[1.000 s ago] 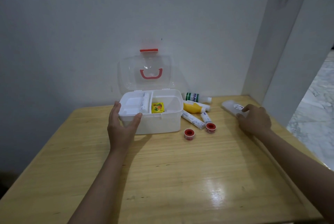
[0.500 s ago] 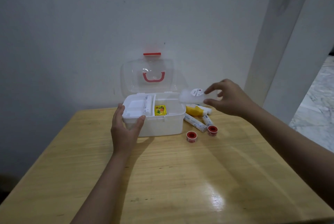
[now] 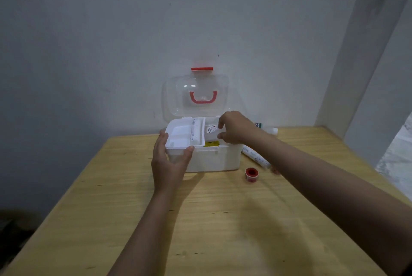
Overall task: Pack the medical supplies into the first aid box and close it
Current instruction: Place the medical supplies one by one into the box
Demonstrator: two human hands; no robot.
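Plain grey wall behind, and a light wooden table [image 3: 223,220] pushed up against it. On the table sits the white first aid box [image 3: 211,159] with its clear lid [image 3: 196,97] standing open against the wall, red handle [image 3: 203,98] showing through it. Left hand [image 3: 170,162] is wrapped around the box's front left corner, thumb on the front face and fingers spread along the side, so it's gripping the box. Right hand [image 3: 236,128] is over the right compartment, fingers pinched on a white packet [image 3: 211,131] with a round label that's down at the box opening. Under that there's something yellow [image 3: 211,143] inside the same compartment. The left side has a white tray [image 3: 179,135] with a rolled bandage [image 3: 196,130] lying along its right edge. Outside the box, just to the right, a long white roll [image 3: 256,157] lies on the table, a small red tape spool [image 3: 252,174] in front of it, and a white bottle [image 3: 267,129] back near the wall, partly hidden by the right wrist.
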